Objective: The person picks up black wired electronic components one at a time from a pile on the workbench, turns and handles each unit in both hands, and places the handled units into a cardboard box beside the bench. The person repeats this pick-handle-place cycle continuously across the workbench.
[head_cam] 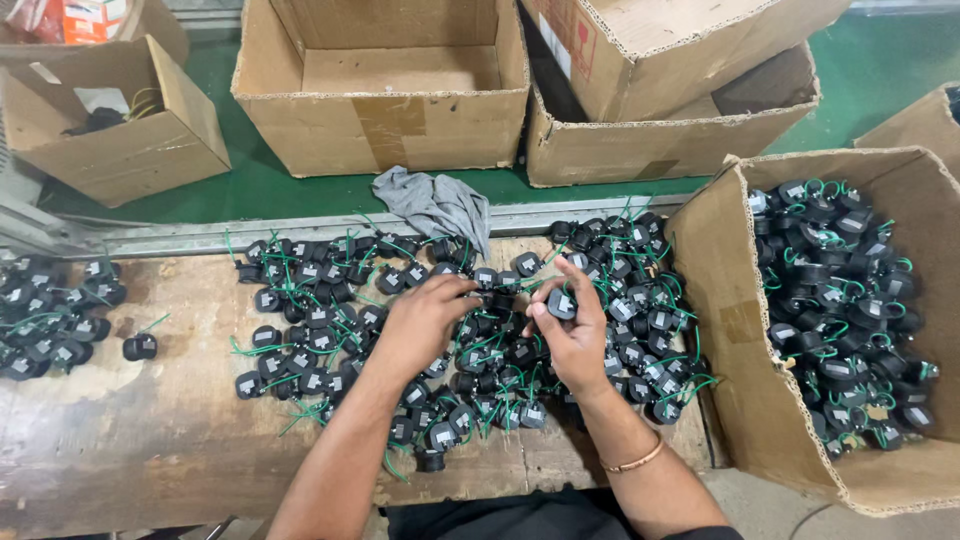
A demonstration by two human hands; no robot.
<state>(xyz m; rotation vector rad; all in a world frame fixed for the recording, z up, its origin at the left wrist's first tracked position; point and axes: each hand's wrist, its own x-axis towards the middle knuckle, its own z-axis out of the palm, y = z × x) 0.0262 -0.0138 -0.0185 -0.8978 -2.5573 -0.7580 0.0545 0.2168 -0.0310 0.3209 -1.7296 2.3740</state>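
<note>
Black round plastic part with green wire leads (561,303), pinched in the right hand (572,335) above the worn wooden bench (150,440): probably light, rigid, best held by its body. Left hand (425,318) curls onto the pile of parts (320,320), apparently gripping nothing.

A worn wooden worktop (150,440) with a metal rail (250,232) along its far edge; beyond it a green surface (260,185) bearing open cardboard boxes (385,125)

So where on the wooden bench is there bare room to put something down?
The bare wood at the near left, below the small left heap and left of the left hand, is free. The middle is crowded: black parts with green wires surround both hands, the right hand too, up to the full box.
</note>
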